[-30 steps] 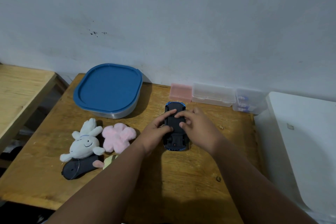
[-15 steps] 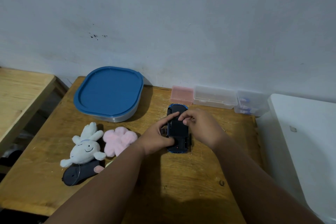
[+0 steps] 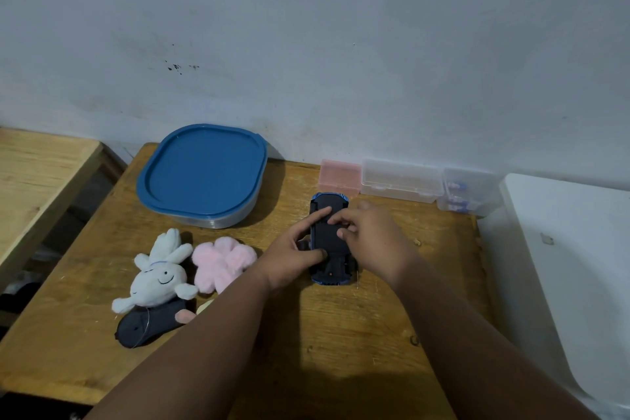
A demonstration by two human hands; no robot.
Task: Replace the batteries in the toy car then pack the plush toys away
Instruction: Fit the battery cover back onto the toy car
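A blue toy car (image 3: 329, 242) lies upside down on the wooden table (image 3: 341, 334), its dark underside facing up. My left hand (image 3: 296, 251) grips its left side, forefinger stretched over the underside and thumb pressed near the rear. My right hand (image 3: 371, 235) rests on the car's right side, fingertips on the middle of the underside. At the left lie a white plush (image 3: 160, 274), a pink plush (image 3: 223, 261) and a dark plush (image 3: 150, 326), with a pale plush partly hidden by my left arm.
A container with a blue lid (image 3: 203, 174) stands at the back left. Along the wall sit a pink box (image 3: 340, 177), a clear box (image 3: 400, 181) and a small clear box holding batteries (image 3: 468, 193). A white appliance (image 3: 572, 266) borders the table's right edge.
Both hands stay on the overturned car. My left thumb has slid toward the car's rear and my right fingertips have shifted a little on the underside.
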